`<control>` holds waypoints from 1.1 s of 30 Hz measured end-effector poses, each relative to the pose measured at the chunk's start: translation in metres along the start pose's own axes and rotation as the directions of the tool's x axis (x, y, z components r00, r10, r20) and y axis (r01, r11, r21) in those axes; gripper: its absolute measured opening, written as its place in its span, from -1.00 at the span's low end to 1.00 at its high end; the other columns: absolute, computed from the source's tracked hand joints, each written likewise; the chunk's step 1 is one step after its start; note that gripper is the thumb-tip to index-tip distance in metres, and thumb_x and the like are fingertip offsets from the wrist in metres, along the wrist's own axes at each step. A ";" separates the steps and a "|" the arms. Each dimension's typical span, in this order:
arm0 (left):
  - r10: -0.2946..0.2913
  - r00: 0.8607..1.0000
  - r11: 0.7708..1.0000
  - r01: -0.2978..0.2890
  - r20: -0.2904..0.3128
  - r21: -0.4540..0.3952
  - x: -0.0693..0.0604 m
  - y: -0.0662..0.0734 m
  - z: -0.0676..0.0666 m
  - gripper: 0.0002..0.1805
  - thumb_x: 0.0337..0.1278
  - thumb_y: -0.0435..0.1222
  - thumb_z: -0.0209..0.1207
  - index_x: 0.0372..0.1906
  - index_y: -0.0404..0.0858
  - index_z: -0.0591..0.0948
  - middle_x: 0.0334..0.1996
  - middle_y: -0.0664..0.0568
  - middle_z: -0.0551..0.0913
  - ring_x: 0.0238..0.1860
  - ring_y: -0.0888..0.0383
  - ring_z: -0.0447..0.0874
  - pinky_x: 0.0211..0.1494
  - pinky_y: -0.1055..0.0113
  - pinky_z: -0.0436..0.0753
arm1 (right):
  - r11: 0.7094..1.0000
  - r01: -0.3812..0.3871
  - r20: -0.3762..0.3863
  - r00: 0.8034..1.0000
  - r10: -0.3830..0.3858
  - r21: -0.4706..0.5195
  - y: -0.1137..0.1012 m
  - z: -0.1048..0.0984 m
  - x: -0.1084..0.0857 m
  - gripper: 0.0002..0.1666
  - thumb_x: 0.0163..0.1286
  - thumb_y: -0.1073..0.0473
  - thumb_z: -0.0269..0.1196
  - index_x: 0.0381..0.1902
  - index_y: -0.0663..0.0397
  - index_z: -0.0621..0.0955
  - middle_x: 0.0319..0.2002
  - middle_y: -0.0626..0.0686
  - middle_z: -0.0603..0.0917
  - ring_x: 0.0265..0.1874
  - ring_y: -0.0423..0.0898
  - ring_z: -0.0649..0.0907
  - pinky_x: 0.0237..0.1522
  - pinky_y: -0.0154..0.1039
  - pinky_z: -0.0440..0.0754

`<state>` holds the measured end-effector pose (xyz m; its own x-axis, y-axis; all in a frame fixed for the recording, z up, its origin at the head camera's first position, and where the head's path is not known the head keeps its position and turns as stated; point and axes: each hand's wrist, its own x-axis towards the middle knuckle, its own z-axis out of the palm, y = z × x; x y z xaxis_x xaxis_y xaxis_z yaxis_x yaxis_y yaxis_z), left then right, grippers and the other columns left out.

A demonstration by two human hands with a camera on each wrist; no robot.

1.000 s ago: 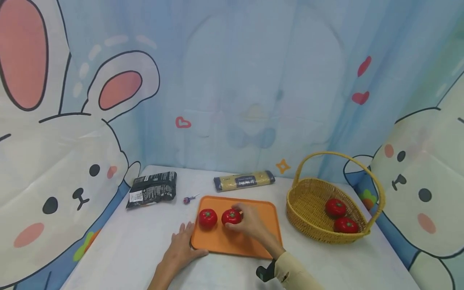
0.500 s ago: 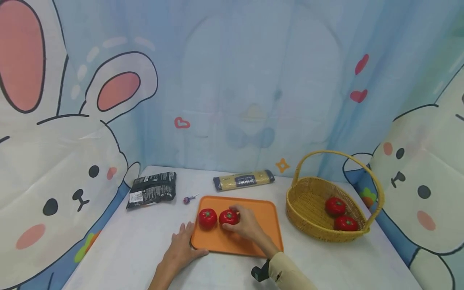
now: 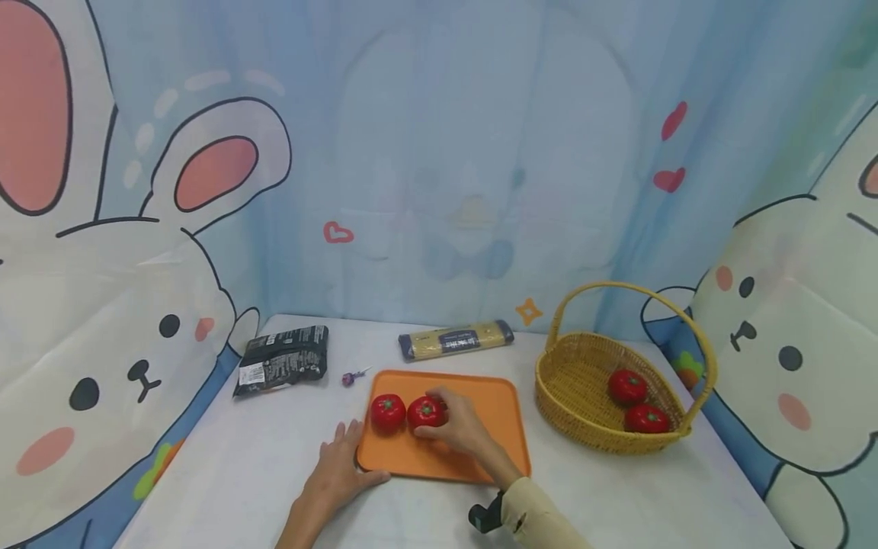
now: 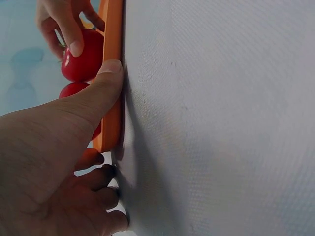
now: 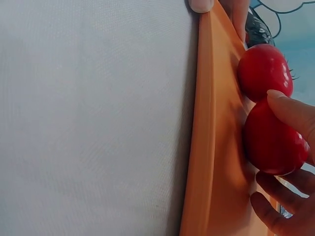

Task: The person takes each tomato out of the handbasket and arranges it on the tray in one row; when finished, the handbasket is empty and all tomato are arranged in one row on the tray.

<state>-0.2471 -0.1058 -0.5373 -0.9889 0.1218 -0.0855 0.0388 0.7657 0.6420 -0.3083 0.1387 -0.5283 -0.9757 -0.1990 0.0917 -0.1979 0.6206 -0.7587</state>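
Head view: the right hand [image 3: 458,423] pinches a red tomato [image 3: 424,412] at ten o'clock from the orange tray's [image 3: 494,404] centre; a second tomato [image 3: 388,413] sits at its nine. The left hand [image 3: 339,470] lies with fingers extended at the tray's eight o'clock corner. At three, a wicker basket [image 3: 579,428] holds two tomatoes [image 3: 627,387].

Left wrist view: the left thumb touches the tray's rim.

Right wrist view: the right thumb presses the gripped tomato at twelve o'clock.

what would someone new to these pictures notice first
Probably the huge cartoon rabbits printed on the backdrop, one at each side of the head view. Next, likely the two red tomatoes side by side on the orange tray, the right-hand one gripped by the right hand. The yellow wicker basket, to the right of the tray, holds two more.
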 end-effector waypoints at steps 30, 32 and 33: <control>0.005 1.000 1.000 -0.005 -0.021 -0.013 -0.007 -0.003 0.000 0.21 -0.02 0.03 0.65 0.65 -0.38 0.29 0.62 -0.43 0.25 0.64 -0.53 0.02 0.61 -0.52 0.06 | 0.959 0.021 -0.013 1.000 -0.026 -0.284 0.068 -0.273 -0.021 -0.25 0.43 -0.07 0.50 0.31 0.40 0.62 0.18 0.41 0.71 0.14 0.32 0.72 0.12 0.22 0.76; 0.013 1.000 1.000 -0.013 -0.022 -0.012 -0.005 -0.002 0.002 0.21 -0.03 0.02 0.65 0.64 -0.39 0.30 0.61 -0.43 0.26 0.64 -0.52 0.03 0.61 -0.52 0.06 | 0.958 -0.047 -0.044 0.998 0.036 -0.282 0.088 -0.288 -0.025 -0.22 0.44 -0.05 0.49 0.33 0.47 0.58 0.21 0.46 0.67 0.17 0.39 0.68 0.14 0.26 0.74; 0.020 1.000 1.000 -0.020 -0.021 -0.013 -0.004 0.000 0.004 0.20 -0.03 0.03 0.65 0.64 -0.39 0.31 0.61 -0.43 0.27 0.64 -0.52 0.03 0.62 -0.51 0.06 | 0.953 -0.086 -0.062 0.996 0.071 -0.291 0.097 -0.294 -0.028 -0.20 0.43 -0.04 0.50 0.33 0.50 0.56 0.22 0.50 0.65 0.18 0.43 0.66 0.14 0.29 0.73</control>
<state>-0.2423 -0.1041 -0.5399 -0.9907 0.1239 -0.0568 0.0569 0.7546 0.6537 -0.3282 0.4277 -0.4149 -0.9913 -0.1073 0.0769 -0.1318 0.8292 -0.5431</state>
